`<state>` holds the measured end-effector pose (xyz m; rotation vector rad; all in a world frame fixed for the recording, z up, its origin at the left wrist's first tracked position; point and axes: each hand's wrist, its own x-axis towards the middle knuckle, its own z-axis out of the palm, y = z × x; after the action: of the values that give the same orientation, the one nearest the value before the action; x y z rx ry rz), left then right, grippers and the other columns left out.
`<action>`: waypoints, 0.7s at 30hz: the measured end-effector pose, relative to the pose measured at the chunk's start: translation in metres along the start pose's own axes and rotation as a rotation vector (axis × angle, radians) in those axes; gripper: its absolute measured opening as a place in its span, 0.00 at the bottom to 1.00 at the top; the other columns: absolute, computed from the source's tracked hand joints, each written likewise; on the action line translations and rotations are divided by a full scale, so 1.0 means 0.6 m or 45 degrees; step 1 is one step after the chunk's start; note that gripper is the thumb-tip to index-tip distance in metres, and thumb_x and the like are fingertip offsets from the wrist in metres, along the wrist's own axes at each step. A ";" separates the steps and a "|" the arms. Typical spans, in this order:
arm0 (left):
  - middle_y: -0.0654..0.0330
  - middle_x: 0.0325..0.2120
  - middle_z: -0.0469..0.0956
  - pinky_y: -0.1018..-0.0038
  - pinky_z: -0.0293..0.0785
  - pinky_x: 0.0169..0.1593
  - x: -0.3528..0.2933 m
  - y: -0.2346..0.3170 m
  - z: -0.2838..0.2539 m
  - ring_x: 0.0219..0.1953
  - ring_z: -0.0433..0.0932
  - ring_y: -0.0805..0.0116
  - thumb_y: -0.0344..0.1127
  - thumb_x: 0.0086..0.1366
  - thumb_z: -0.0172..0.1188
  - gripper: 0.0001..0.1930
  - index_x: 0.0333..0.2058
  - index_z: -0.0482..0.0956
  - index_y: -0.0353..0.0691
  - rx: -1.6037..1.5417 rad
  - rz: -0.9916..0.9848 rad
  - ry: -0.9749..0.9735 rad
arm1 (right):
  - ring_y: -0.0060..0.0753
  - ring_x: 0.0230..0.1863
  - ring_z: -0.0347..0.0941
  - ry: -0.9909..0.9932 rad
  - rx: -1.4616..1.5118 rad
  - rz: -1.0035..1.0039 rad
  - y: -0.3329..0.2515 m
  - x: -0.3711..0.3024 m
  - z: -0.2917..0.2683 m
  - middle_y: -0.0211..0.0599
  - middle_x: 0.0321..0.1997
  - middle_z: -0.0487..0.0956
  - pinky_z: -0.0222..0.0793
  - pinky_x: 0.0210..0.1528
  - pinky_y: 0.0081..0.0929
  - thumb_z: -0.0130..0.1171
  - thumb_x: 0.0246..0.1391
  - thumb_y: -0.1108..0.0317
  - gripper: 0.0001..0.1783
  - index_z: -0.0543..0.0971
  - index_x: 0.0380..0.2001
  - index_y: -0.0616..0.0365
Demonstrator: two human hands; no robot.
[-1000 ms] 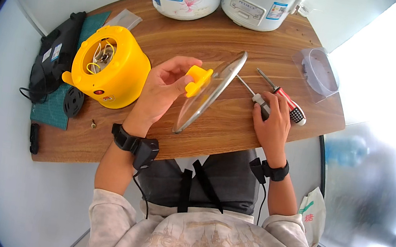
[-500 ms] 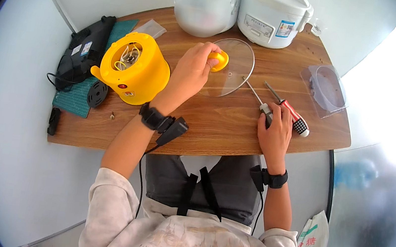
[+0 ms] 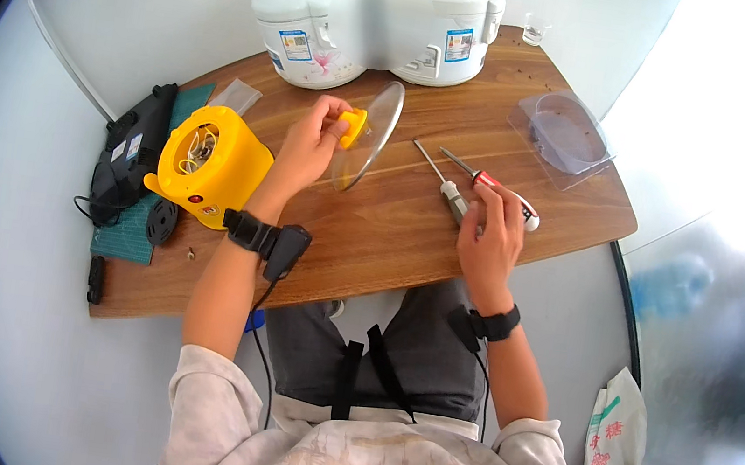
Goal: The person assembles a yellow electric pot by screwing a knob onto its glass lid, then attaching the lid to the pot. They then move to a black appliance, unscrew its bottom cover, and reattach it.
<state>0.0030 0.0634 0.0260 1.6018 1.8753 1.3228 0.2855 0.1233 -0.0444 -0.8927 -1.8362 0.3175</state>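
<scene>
My left hand [image 3: 310,144] is closed on the yellow knob [image 3: 351,128] of a round glass lid [image 3: 384,131] with a metal rim. The lid stands steeply tilted, its knob side facing left. Over on the right, my right hand [image 3: 493,244] has its fingers apart, loosely bent over the handles of two screwdrivers. The grey-handled screwdriver [image 3: 453,200] lies left of the fingers, its handle end hidden. Partly under the fingertips is the red, white and black screwdriver [image 3: 488,181]. Left of my left hand stands a yellow appliance body [image 3: 241,162], wires showing in its open top.
Two white rice cookers [image 3: 309,31] stand at the back. A clear plastic tray [image 3: 564,135] lies right, a small clear cup [image 3: 534,34] behind it. At left are a black device [image 3: 124,153], a green cutting mat [image 3: 122,237], a black disc [image 3: 161,222] and a small metal part [image 3: 191,254].
My left hand has tipped the lid from nearly flat to steeply tilted. My right hand's fingers have shifted toward the red screwdriver. The whole view has shifted and turned.
</scene>
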 end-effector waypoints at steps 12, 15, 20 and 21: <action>0.63 0.46 0.76 0.73 0.74 0.42 -0.064 -0.041 0.014 0.42 0.74 0.73 0.34 0.77 0.48 0.12 0.55 0.71 0.43 -1.323 -0.482 -0.233 | 0.49 0.54 0.74 -0.343 -0.432 -0.089 0.100 0.029 -0.066 0.45 0.52 0.78 0.69 0.56 0.44 0.67 0.54 0.66 0.28 0.73 0.58 0.57; 0.64 0.44 0.76 0.75 0.72 0.39 -0.068 -0.055 0.018 0.42 0.74 0.73 0.36 0.77 0.50 0.12 0.55 0.73 0.43 -1.455 -0.448 -0.298 | 0.45 0.47 0.78 -0.221 -0.189 0.137 0.064 0.026 -0.065 0.45 0.46 0.80 0.73 0.49 0.37 0.67 0.55 0.68 0.24 0.75 0.54 0.59; 0.62 0.44 0.76 0.73 0.71 0.35 -0.085 -0.042 0.037 0.40 0.74 0.72 0.38 0.77 0.49 0.17 0.58 0.72 0.39 -1.228 -0.479 -0.180 | 0.37 0.38 0.79 -0.318 0.291 0.477 -0.031 0.000 -0.096 0.43 0.40 0.81 0.73 0.43 0.28 0.67 0.55 0.71 0.18 0.79 0.49 0.62; 0.62 0.44 0.76 0.73 0.71 0.35 -0.086 -0.045 0.036 0.40 0.74 0.72 0.38 0.77 0.49 0.16 0.58 0.72 0.39 -1.325 -0.497 -0.189 | 0.35 0.37 0.78 -0.350 0.391 0.497 -0.045 -0.004 -0.096 0.42 0.38 0.81 0.72 0.43 0.26 0.67 0.55 0.71 0.17 0.80 0.48 0.62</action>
<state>0.0190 0.0276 -0.0224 0.7177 0.9958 1.5324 0.3249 0.0925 -0.0052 -1.0225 -1.7821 0.9812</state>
